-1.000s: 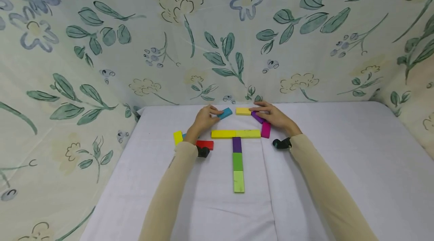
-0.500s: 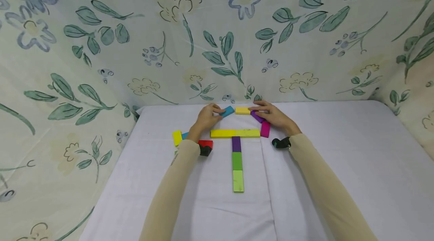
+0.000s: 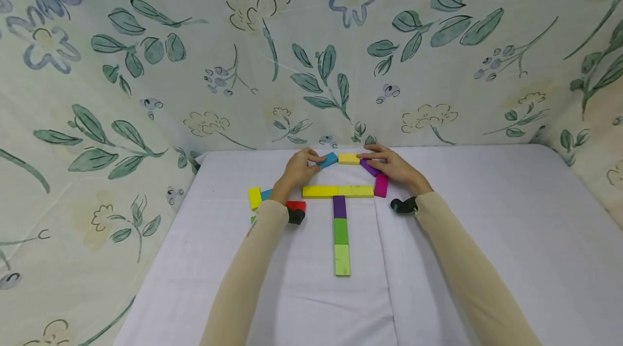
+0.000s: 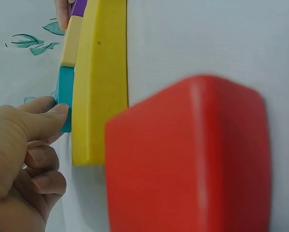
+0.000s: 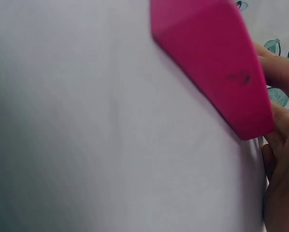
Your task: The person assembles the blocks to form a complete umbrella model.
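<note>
In the head view my left hand (image 3: 298,168) pinches a blue block (image 3: 329,160) between thumb and fingertips. The block's far end reaches the left end of a pale yellow block (image 3: 349,159). My right hand (image 3: 391,165) has its fingers extended over a purple block (image 3: 370,167), fingertips right at the yellow block's right end. Below the purple block lies a magenta block (image 3: 381,186), large in the right wrist view. Together these blocks form an arc above a yellow bar (image 3: 320,192). The left wrist view shows thumb and forefinger on the teal-blue block (image 4: 65,92).
A yellow-green block (image 3: 356,191) continues the bar; a stem of dark purple (image 3: 339,207), green (image 3: 340,231) and light green (image 3: 342,260) blocks runs down from it. Left of it lie red (image 3: 297,206), yellow (image 3: 254,198) and blue (image 3: 265,194) blocks, partly under my left arm. A floral cloth (image 3: 321,38) hangs behind.
My left hand has shifted the blue block slightly right and up until it reaches the pale yellow block. The right hand has stayed in place.
</note>
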Available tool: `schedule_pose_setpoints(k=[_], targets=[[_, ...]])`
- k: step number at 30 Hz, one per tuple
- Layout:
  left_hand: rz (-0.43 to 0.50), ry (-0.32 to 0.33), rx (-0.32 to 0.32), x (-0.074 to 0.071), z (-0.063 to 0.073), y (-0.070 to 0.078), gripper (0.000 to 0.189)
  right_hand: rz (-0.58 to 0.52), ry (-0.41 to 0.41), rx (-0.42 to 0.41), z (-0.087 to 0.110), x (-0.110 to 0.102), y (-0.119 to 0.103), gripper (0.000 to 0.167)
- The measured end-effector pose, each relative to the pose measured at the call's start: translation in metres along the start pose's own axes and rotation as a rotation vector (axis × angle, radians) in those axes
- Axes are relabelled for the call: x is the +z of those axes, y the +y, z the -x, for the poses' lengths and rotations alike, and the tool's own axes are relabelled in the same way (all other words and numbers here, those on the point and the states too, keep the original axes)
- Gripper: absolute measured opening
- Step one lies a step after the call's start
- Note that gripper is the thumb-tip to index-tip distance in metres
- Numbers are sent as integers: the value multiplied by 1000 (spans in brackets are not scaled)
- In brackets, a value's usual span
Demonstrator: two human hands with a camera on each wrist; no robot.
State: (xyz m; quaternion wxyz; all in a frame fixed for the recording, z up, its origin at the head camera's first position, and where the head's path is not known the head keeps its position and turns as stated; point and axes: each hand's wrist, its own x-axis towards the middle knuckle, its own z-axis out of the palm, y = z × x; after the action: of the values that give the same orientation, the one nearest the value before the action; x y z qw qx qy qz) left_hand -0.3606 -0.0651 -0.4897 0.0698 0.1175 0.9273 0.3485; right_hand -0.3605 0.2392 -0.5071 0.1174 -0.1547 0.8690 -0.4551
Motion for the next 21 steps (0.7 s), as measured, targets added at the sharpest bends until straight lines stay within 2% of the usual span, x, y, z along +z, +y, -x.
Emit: schedule_pose_setpoints(k=[7,21], targets=[[-7,12,5,0,1,1,30,26,2,-3,-2,0,4,36],[5,6,10,-1,0,1,29,9,-5,-2,-1,1,1,37]])
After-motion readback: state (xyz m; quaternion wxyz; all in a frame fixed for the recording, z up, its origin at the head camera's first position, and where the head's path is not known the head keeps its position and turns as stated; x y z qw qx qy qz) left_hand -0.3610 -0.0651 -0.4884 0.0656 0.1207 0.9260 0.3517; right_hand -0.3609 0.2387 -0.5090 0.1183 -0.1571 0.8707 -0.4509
